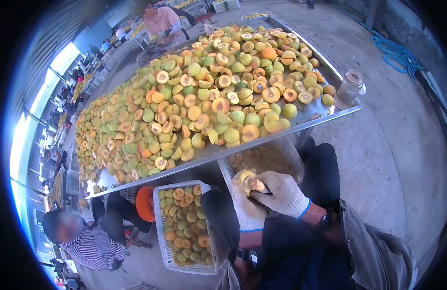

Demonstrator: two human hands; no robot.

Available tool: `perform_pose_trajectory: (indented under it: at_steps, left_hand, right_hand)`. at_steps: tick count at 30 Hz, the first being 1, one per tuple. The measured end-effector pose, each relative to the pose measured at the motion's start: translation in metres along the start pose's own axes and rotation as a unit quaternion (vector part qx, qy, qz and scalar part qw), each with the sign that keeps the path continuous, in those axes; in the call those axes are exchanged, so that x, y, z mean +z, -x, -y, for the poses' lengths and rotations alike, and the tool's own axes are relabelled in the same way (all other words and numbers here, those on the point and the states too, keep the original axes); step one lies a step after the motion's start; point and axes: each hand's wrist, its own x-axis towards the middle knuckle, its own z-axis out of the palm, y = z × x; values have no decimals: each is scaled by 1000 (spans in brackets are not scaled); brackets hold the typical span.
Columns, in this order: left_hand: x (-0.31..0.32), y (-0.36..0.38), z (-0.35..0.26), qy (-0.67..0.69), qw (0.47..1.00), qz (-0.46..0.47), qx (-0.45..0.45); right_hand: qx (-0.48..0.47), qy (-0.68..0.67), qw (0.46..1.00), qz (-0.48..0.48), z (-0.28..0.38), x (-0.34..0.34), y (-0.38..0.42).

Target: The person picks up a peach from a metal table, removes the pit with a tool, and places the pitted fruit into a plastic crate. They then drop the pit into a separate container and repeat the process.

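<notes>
Gloved left hand (247, 210) and right hand (285, 194), both closed on a pale-fleshed cut fruit (246, 178), above a white plastic crate (225, 170); beyond, halved fruits (194, 113) heaped on a metal-rimmed surface (305, 116).

Two gloved hands, one left hand (248, 210) and one right hand (285, 194), meet around one held piece of fruit (244, 176), with one dark wristband on each wrist. Close by there are one metal table (337, 116), two white crates, one with fruit halves (160, 232) and one at the hands (297, 157), one orange-red container (145, 204), one clear jar (348, 90) and one coil of blue hose (397, 54). Two co-workers sit nearest, one in stripes (95, 249) and one in pink (161, 21), while the heaped fruit pieces (199, 104), farther people and farther crates are too many or too small to count exactly.
</notes>
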Motion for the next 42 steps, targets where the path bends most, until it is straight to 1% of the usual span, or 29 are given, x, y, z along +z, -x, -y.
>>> perform_pose_trajectory:
  at_steps: [1, 2, 3, 4, 5, 6, 7, 8, 11, 14, 17, 18, 20, 22, 24, 26, 28, 29, 30, 31, 32, 33, 34, 35, 37, 39, 40, 42]
  left_hand:
    - [2, 1, -1, 0, 1000, 0, 1]
    - [5, 2, -2, -86, 996, 0, 33]
    - [7, 3, -4, -171, 983, 1, 64]
    - [8, 3, -2, -166, 984, -22, 56]
    - [5, 1, 1, -166, 984, -22, 56]
    - [2, -1, 5, -178, 982, -39, 53]
    - [0, -2, 8, -191, 979, -56, 50]
    - [2, -3, 11, -182, 980, -68, 43]
    - [7, -7, 18, -125, 988, -91, 21]
    - [13, -5, 23, -77, 992, -101, -2]
    - [18, -5, 23, -58, 992, -111, -17]
    - [19, -6, 23, -57, 992, -111, -19]
    - [15, -6, 26, -58, 992, -110, -18]
    - [1, -7, 32, -81, 994, -73, -1]
    - [-4, -8, 34, -99, 992, -80, -4]
    - [-5, -7, 34, -116, 989, -89, -5]
    - [-1, -4, 30, -191, 977, -96, -12]
    - [-3, -2, 30, -190, 977, -96, -12]
    - [-6, 0, 31, -293, 952, -79, 47]
    - [-8, 1, 32, -391, 912, -61, 107]
    - [-7, -1, 28, -391, 912, -59, 110]
    - [-6, -5, 21, -281, 955, -92, 19]
    - [-7, -7, 14, -165, 976, -124, -72]
    - [-8, -8, 11, -166, 975, -127, -70]
    - [-8, -14, 10, -85, 978, -156, -105]
    - [-13, -14, 10, -100, 980, -135, -107]
    - [-13, -13, 11, -99, 982, -119, -107]
    - [0, -8, 12, -98, 984, -102, -108]
  right_hand:
    - [-7, 32, 999, 27, -3, 0, 1]
    - [-14, 64, 996, 55, -6, 0, 1]
    - [-14, 64, 996, 55, -7, 2, 2]
    - [2, 81, 995, 56, -8, 4, 5]
    - [17, 99, 993, 57, -9, 6, 6]
    - [17, 98, 993, 57, -10, 8, 8]
    - [43, 111, 991, 62, -10, 10, 8]
    - [68, 124, 988, 66, -11, 12, 7]
    - [82, 112, 990, 41, -20, 17, 4]
    - [85, 103, 991, 30, -19, 11, -3]
    - [81, 106, 991, 31, -27, 11, -3]
    - [81, 105, 991, 30, -30, 12, -3]
    - [116, 67, 991, 14, -38, 15, 0]
    - [120, 66, 990, 14, -46, 19, 1]
    - [124, 66, 990, 14, -51, 20, 3]
    - [147, 37, 988, 12, -54, 21, 6]
    - [150, 14, 989, 8, -59, 23, 7]
    - [157, -9, 988, 4, -62, 23, 9]
    - [157, -9, 988, 4, -65, 22, 11]
    - [206, -78, 975, -4, -70, 20, 12]
    - [253, -147, 956, -13, -73, 16, 14]
    - [274, -170, 946, -10, -72, 4, 11]
    - [283, -156, 946, 8, -74, -5, 8]
    - [292, -141, 946, 27, -75, -11, 6]
    - [281, -129, 951, 18, -72, -17, 3]
    - [272, -184, 944, 36, -52, -24, 0]
    - [273, -185, 944, 34, -47, -21, 0]
    - [209, -116, 968, 76, -39, -14, 1]
